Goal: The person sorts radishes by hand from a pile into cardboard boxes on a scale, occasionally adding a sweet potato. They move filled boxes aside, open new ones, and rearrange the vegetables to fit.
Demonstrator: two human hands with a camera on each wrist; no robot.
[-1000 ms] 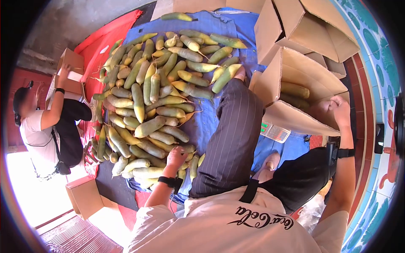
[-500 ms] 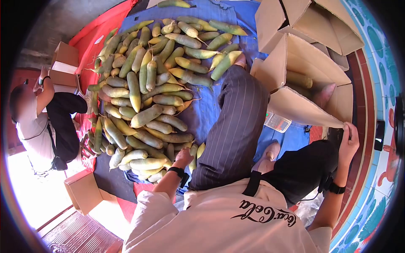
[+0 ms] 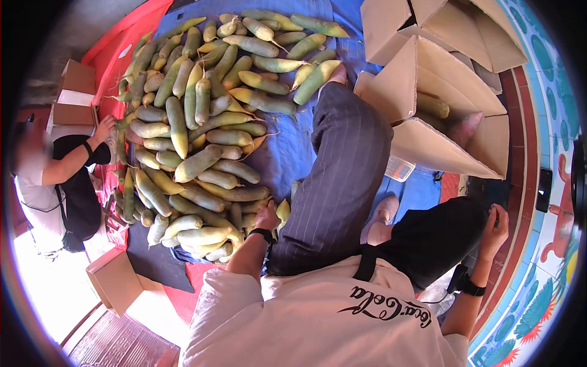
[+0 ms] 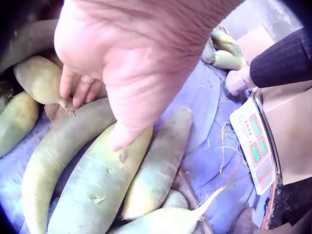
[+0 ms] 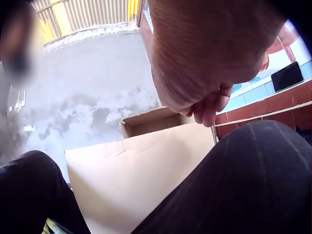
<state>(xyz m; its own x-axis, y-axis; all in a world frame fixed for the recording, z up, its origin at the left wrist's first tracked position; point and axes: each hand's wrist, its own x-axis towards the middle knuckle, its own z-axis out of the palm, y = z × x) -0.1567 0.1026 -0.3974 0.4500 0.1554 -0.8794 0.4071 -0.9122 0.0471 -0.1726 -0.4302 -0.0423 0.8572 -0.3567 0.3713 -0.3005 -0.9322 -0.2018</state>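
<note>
A big pile of green radishes (image 3: 208,165) lies on a blue sheet. At its near end my left hand (image 3: 266,217) rests on the radishes. In the left wrist view the thumb touches the end of a thick pale-green radish (image 4: 92,185), while the other fingers are bent loosely beside a curved radish (image 4: 41,175). My right hand (image 3: 494,232) is beside my right knee, fingers loosely bent, with nothing seen in it. Beyond that hand stands an open cardboard box (image 3: 449,147), holding green radishes (image 3: 433,105) and a pinkish long-shaped thing (image 3: 468,129).
A digital scale (image 3: 399,168) lies beside the box, near my foot (image 3: 382,219). More cardboard boxes (image 3: 458,30) stand farther off. A phone (image 3: 544,189) is by the tiled wall at right. Another person (image 3: 55,189) sits at left, reaching toward the pile.
My right hand has left the box's flap and come back beside my knee. My left hand stays at the pile's near end with slight shifts. The other person's arm has lowered toward the pile.
</note>
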